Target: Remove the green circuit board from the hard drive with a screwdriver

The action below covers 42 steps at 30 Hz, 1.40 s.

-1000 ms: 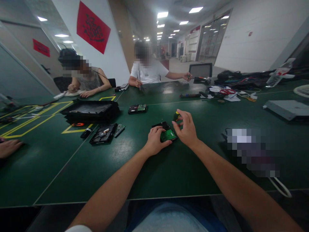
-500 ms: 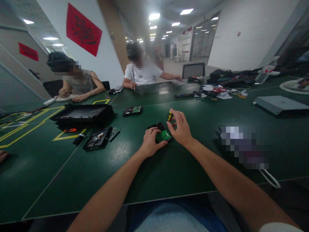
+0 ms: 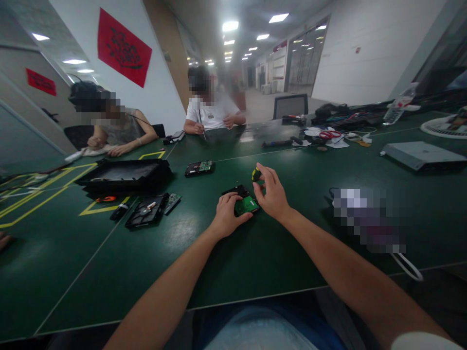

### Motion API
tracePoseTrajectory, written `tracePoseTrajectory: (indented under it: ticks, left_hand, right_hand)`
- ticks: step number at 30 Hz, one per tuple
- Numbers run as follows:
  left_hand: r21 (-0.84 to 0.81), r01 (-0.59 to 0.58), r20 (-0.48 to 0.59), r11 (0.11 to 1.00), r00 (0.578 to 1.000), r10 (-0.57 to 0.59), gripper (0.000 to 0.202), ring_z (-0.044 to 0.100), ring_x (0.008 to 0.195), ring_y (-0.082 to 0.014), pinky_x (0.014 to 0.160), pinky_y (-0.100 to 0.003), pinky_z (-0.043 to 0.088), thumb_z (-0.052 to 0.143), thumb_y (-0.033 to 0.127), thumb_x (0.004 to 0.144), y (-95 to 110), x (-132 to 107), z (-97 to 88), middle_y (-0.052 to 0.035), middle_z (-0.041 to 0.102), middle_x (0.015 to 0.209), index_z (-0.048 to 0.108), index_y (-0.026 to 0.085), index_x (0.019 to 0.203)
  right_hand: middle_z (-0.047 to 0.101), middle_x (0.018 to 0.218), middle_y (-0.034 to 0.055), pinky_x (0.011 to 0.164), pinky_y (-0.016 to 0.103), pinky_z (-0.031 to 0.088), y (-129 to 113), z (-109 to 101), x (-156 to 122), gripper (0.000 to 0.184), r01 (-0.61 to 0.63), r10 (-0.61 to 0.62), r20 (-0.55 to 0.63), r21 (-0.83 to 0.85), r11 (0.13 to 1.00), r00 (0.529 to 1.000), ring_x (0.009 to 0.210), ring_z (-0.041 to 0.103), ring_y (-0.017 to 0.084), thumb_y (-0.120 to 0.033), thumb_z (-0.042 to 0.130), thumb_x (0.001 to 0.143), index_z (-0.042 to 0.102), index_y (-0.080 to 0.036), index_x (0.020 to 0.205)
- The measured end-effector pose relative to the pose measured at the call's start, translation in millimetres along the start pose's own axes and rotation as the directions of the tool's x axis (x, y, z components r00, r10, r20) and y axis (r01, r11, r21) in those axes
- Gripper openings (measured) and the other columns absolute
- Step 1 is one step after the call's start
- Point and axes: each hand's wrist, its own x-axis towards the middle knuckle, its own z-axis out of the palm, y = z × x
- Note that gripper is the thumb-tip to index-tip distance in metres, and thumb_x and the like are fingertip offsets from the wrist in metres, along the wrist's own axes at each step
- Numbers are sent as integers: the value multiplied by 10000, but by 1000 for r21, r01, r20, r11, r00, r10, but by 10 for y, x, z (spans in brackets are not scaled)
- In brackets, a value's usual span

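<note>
A black hard drive with a green circuit board (image 3: 245, 204) lies on the dark green table (image 3: 255, 257) in front of me. My left hand (image 3: 226, 216) is closed on its near left edge and holds it down. My right hand (image 3: 272, 192) pinches the yellow-and-black handle of a small screwdriver (image 3: 256, 174), held upright over the board. The screwdriver's tip is hidden behind my fingers.
To the left lie an opened hard drive (image 3: 148, 210) with a loose board, a black tray (image 3: 126, 175) and another drive (image 3: 199, 168). Two people sit across the table. A grey box (image 3: 419, 154) and tools lie at the right; another person's hand (image 3: 3, 239) shows far left.
The view has shifted slightly. My hands stay on the drive and screwdriver. The person in white across the table has drawn the outstretched arm back in.
</note>
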Motion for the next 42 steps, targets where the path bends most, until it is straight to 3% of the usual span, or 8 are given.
tracePoseTrajectory:
  ticks: [6, 10, 13, 19, 29, 38, 42]
  left_hand:
    - [3, 9, 0, 1000, 1000, -9, 581, 500, 1393, -351, 1176, -548, 434, 860, 491, 808, -5, 9, 11, -125, 587, 1443, 640, 233, 1280]
    - [-6, 16, 2, 1000, 1000, -16, 571, 507, 1385, -354, 1175, -554, 433, 864, 492, 808, 24, 9, -2, -125, 593, 1428, 647, 237, 1271]
    - [-15, 31, 10, 999, 999, -31, 568, 502, 1388, -360, 1172, -561, 435, 864, 491, 810, 61, 8, -20, -126, 587, 1433, 648, 240, 1271]
    - [-5, 50, 21, 999, 999, -49, 580, 489, 1396, -364, 1174, -565, 433, 866, 490, 805, 98, 16, -32, -125, 577, 1449, 647, 242, 1281]
    - [-7, 53, 25, 999, 998, -53, 586, 489, 1393, -361, 1185, -556, 426, 861, 492, 805, 112, 24, -34, -126, 581, 1447, 641, 229, 1280]
    - [-6, 59, 23, 998, 998, -59, 588, 491, 1395, -362, 1178, -566, 434, 866, 493, 798, 105, 28, -32, -122, 581, 1448, 641, 243, 1279]
    - [-10, 53, 20, 999, 998, -53, 580, 495, 1389, -368, 1177, -574, 435, 864, 497, 802, 116, 31, -35, -129, 585, 1442, 646, 240, 1274]
  right_hand:
    - [526, 1413, 135, 894, 485, 680, -1, -27, 8, 636, 1, -1, -5, -43, 999, 1000, 1151, 652, 289, -297, 607, 1014, 395, -345, 1611]
    - [509, 1457, 140, 903, 469, 680, 6, -34, 9, 703, 19, -17, 23, -44, 999, 1000, 1223, 625, 295, -244, 544, 1025, 290, -346, 1672]
    - [507, 1453, 143, 883, 471, 685, 11, -32, 7, 703, 11, -10, 16, -44, 999, 1000, 1185, 641, 291, -241, 535, 1025, 284, -348, 1673]
    - [531, 1382, 130, 770, 437, 699, -1, -42, 9, 604, -5, 5, -19, -24, 1000, 1000, 975, 682, 239, -301, 588, 1026, 400, -348, 1598]
    - [521, 1445, 143, 849, 467, 695, -7, -49, 20, 626, 5, -6, -16, -39, 999, 1000, 1126, 677, 281, -301, 548, 1040, 359, -344, 1635]
    - [532, 1383, 131, 784, 430, 692, -4, -56, 14, 580, 12, -13, -31, -37, 999, 999, 1001, 688, 237, -312, 588, 1033, 419, -334, 1587]
    - [524, 1423, 142, 797, 447, 701, -12, -57, 17, 610, 17, -17, -13, -40, 999, 1000, 1067, 683, 263, -284, 546, 1035, 379, -333, 1620]
